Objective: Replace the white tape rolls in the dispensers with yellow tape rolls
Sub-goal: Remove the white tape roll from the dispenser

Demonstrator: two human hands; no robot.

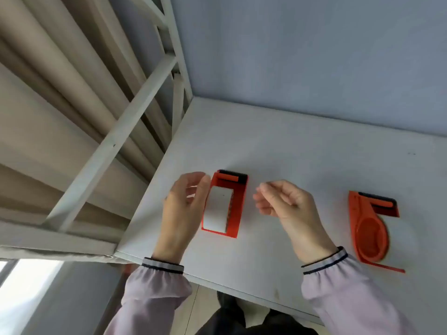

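An orange tape dispenser (238,209) stands on the white table (302,160) with a white tape roll (217,209) inside it and a black strip along its far end. My left hand (183,206) hovers just left of it, fingers curled and apart, holding nothing that I can see. To the right of this dispenser my right hand (280,201) floats with fingertips loosely pinched; nothing shows between them. A second orange dispenser (372,228) lies on its side at the right, its round hub bare. No yellow roll is in view.
A white metal frame (121,131) and beige curtains rise to the left of the table. A blue-grey wall (314,56) closes the back. The table's near edge runs just in front of my sleeves, with floor and dark shoes below.
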